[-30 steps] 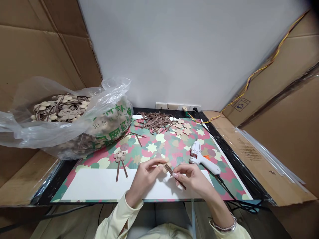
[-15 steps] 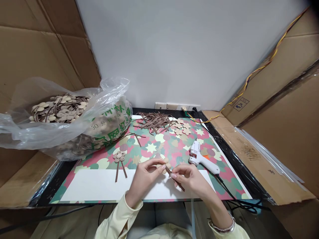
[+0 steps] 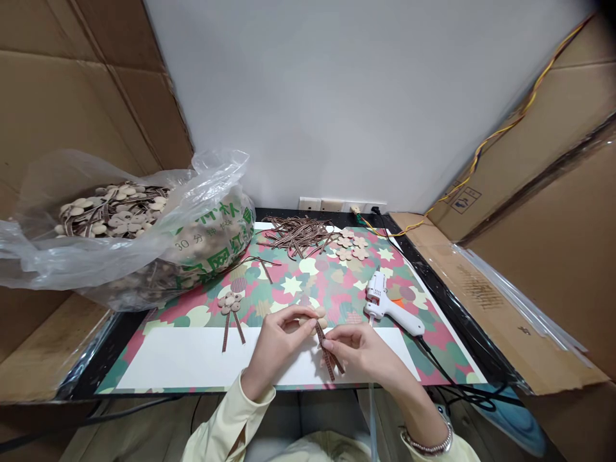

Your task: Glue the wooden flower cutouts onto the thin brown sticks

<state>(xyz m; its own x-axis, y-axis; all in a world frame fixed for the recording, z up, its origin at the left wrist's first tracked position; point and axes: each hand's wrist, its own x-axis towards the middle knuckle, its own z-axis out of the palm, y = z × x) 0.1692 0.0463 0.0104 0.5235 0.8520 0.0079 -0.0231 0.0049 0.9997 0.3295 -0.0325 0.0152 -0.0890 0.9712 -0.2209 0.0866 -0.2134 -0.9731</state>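
Observation:
My left hand (image 3: 279,340) pinches a small wooden flower piece (image 3: 319,314) just above the white paper strip (image 3: 187,362) on the patterned mat. Brown striped ribbon strips (image 3: 328,357) hang from the flower toward me. My right hand (image 3: 362,350) pinches those ribbon strips just below the flower. Both hands are closed and almost touch each other.
A white glue gun (image 3: 389,307) lies right of my hands, its cord running off the table edge. A finished flower with ribbons (image 3: 230,307) lies to the left. A ribbon pile (image 3: 298,234) and loose wooden flowers (image 3: 352,247) sit at the back. A plastic bag (image 3: 125,224) of finished pieces fills the left.
The ribbon strips have swung from slanting right to hanging nearly straight toward me. My right hand slid slightly left and nearer along them. My left hand stayed put.

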